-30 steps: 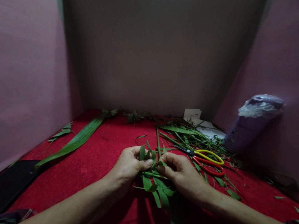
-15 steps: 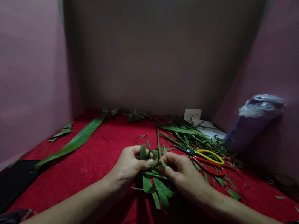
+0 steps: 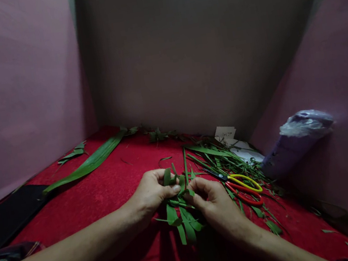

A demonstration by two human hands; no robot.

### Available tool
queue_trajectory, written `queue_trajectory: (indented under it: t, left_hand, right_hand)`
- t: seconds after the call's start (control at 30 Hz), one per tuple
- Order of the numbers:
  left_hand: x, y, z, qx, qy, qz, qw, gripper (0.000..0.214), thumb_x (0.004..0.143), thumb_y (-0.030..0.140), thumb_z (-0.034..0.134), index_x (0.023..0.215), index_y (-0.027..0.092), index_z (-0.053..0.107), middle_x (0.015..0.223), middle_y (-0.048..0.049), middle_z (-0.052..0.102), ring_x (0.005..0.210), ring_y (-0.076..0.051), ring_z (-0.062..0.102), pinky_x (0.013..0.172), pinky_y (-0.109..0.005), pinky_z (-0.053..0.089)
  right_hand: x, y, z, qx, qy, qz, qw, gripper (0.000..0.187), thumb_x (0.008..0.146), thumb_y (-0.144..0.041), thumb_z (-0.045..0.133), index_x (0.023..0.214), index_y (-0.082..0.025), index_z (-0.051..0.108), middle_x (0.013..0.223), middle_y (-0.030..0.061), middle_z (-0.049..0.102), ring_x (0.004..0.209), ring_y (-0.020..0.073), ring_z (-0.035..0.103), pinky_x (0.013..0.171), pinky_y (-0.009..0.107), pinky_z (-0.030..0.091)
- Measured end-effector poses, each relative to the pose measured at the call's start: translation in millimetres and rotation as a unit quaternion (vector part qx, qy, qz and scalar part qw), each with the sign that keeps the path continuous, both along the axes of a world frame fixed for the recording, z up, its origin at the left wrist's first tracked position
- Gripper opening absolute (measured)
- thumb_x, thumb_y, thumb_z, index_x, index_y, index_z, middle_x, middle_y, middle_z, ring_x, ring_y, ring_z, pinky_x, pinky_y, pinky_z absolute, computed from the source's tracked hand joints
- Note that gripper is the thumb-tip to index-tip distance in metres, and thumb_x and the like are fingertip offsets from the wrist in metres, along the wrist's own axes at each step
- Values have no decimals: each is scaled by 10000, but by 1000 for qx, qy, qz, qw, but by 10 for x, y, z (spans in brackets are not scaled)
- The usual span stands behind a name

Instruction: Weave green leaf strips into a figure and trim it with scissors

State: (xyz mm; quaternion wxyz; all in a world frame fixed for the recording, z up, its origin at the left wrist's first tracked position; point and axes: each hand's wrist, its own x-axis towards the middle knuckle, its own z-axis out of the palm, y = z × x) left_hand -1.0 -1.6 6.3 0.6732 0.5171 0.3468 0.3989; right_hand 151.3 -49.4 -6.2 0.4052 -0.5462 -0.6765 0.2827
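Almost nothing has changed over the last second. Both hands sit where they were, just left of the scissors (image 3: 243, 185). The small differences (the scissors and the purple roll (image 3: 291, 144) have slid a touch to the right together) look like a movement of the head, not of the hands. I read this as the same hold being kept, so the work on the strips appears to stand at the same stage, with no grip let go or newly taken.

The bundle of green leaf strips (image 3: 183, 220) lies left of the scissors, between the two hands. Its upper ends stand up among the fingertips, and its lower ends fan out on the red table (image 3: 104, 191), nearer the person than the scissors. The left hand (image 3: 151, 193) is closed on it, with the thumb pressed onto a folded strip against the curled fingers (image 3: 159, 175). The right hand (image 3: 218, 207) is between the bundle and the scissors. Its thumb and forefinger are pinched together on strip ends just beside the left thumb, and the two hands are close to touching. I cannot tell what the other curled right fingers cover.

The scissors lie untouched just right of the right hand, on a litter of leaf trimmings (image 3: 213, 153). White cards (image 3: 225, 132) lie beyond them. The purple roll leans at the wall to their right. A long leaf (image 3: 89, 164) and a black board (image 3: 4, 216) are well to their left.
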Motion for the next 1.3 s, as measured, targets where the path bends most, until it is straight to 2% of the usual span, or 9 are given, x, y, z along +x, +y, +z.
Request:
queue_trajectory:
  t: [0.37,0.93,1.07,1.3]
  left_hand:
    - [6,15,-25,-2,3,10,1000,234,492,173,737,639,118,564,549,17,566,508,-97,519,532,-226,379]
    - [5,-15,10,-9,-1,10,1000,238,485,166,740,632,113,560,536,22,556,492,-91,509,507,-214,371]
    - [3,-8,-10,-6,-6,3,1000,222,506,160,730,636,113,557,522,28,553,468,-81,496,481,-202,364]
    - [-17,-15,-15,-35,-27,-18,999,209,530,171,729,655,119,569,526,22,572,457,-88,519,471,-199,384]
  right_hand:
    - [-32,3,15,-53,86,6,995,165,742,-254,531,612,-168,478,552,-43,430,511,92,359,458,194,293]
    - [-39,-8,27,-52,101,3,993,166,734,-252,548,607,-160,494,554,-44,437,519,88,362,470,196,293]
    - [-48,4,37,-77,151,7,986,196,709,-291,587,605,-153,494,539,-48,430,497,77,347,457,195,282]
    - [-44,42,26,-106,287,37,951,314,589,-328,720,657,-168,458,544,-63,464,489,72,401,477,193,307]
